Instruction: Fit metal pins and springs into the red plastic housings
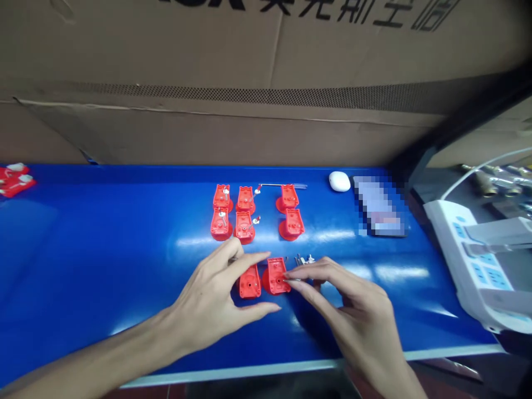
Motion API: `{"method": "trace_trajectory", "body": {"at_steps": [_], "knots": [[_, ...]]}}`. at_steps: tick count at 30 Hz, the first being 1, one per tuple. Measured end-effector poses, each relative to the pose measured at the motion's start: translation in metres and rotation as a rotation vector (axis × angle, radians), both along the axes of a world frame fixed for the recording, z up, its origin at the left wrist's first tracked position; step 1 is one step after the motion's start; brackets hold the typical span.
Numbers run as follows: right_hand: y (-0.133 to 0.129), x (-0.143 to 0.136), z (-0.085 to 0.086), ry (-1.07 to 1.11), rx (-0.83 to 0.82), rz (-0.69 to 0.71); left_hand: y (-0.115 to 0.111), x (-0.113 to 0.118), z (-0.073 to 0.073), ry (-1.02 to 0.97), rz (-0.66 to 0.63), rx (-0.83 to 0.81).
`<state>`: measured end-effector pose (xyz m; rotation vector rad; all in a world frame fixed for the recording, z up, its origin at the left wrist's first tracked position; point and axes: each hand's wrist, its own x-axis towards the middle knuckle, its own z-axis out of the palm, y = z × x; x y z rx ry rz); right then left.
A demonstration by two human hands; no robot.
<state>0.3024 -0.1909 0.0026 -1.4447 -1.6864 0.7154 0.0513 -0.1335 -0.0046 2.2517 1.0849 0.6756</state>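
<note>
Two red plastic housings stand at the front, their hollow faces turned up: a left one point(249, 287) and a right one point(275, 269). My left hand point(211, 296) arches around the left housing with thumb and forefinger spread apart, pinching nothing. At the right housing's edge, my right hand point(357, 310) has thumb and forefinger pinched together; a tiny piece may be between them, too small to name. Small metal and white parts point(306, 259) lie just behind my right fingers, partly hidden.
Farther back stand several more red housings point(244, 226), some with a small white-and-metal part, and two at right point(292, 221) without one. A thin rod point(274, 184), white case point(339, 181), blurred phone point(380, 208) and power strip point(477, 266) lie around; a cardboard wall point(249, 136) rises behind.
</note>
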Motion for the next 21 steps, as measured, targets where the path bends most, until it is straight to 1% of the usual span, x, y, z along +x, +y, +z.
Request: {"method": "trace_trajectory", "body": {"at_steps": [4,8,12,21], "knots": [[0.0009,-0.0007,0.0011,-0.028,0.017,0.026,0.0007,0.0006,-0.0065,-0.016,-0.002,-0.005],[0.003,-0.0012,0.0033,-0.048,0.066,0.066,0.0006,0.0028,-0.0052,-0.058,0.015,-0.029],[0.0043,-0.0015,0.0068,-0.085,0.087,0.087,0.0011,0.0048,-0.0048,-0.087,0.024,-0.011],[0.0058,-0.0022,0.0073,-0.174,0.135,0.088,0.0017,0.0056,-0.0047,-0.074,0.032,-0.005]]}}
